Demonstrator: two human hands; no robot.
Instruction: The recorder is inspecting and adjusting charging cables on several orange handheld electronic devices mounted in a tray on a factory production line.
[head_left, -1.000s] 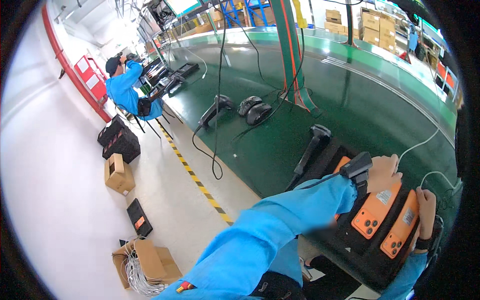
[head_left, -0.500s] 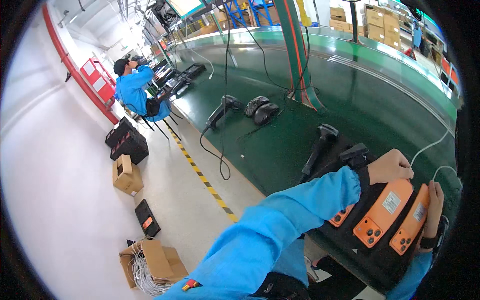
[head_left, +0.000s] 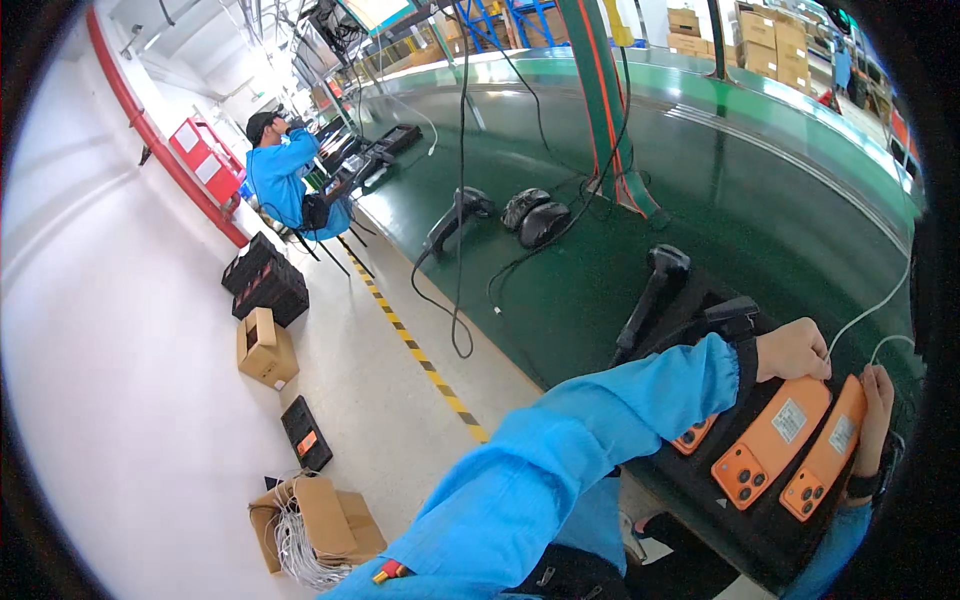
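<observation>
Three orange smartphones lie back up in a row on a black surface, camera ends toward me. My left hand [head_left: 792, 350] is closed in a pinch at the far end of the middle phone [head_left: 775, 430], where a white cable [head_left: 868, 310] meets it. At the far end of the right phone [head_left: 828, 450], my right hand [head_left: 876, 400] pinches a second white cable [head_left: 890, 340]; its plug is hidden by the fingers. Both of these phones carry a white label. My left sleeve covers most of the left phone [head_left: 692, 436].
Black handheld scanners [head_left: 655, 295] lie left of the phones, with another scanner [head_left: 458, 218] and dark computer mice [head_left: 540, 220] farther off. A green post [head_left: 607, 120] rises from the green bench. Cartons [head_left: 268, 350] stand on the floor; a co-worker [head_left: 285, 175] sits beyond.
The whole view has shifted slightly, so things sit a little lower and to the right. Both hands stay at the far ends of the same two phones.
</observation>
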